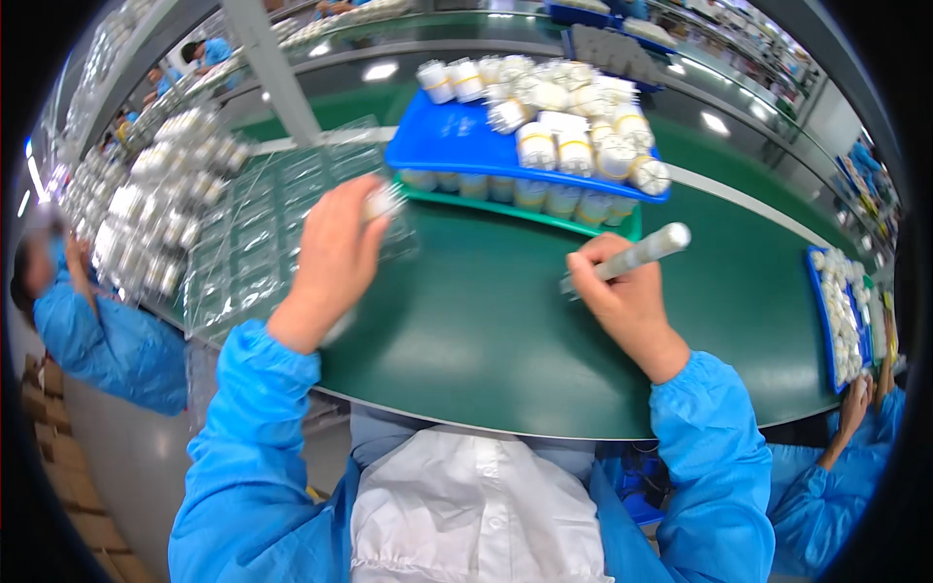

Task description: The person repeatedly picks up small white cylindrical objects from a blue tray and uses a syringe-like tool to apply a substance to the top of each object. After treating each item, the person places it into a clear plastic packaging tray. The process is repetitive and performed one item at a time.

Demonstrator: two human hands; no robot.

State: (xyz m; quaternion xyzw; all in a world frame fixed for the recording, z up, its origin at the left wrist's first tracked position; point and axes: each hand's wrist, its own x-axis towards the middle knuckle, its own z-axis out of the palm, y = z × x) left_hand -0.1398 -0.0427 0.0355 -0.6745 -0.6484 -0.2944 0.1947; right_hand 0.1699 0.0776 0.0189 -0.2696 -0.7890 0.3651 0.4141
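My left hand (335, 248) is raised over the left part of the green work surface. Its thumb and fingers close on a small white cylindrical part (385, 201), slightly blurred. In my right hand (627, 296) is a thick pale-grey pen-shaped tool (646, 251), held like a pen; its thin end slants down to the left and its round end points up to the right. Beyond both hands, a blue tray (447, 136) carries many white cylindrical parts (573, 102) with yellow bands. It rests above a green tray (505, 214) that holds more such parts.
Clear plastic trays with compartments (262, 233) lie left of my left hand, beside piled trays of white parts (160, 194). A person in blue (107, 335) is at the left. Another person's hand (855, 403) touches a blue tray (826, 321) at the right. A metal post (272, 73) rises behind.
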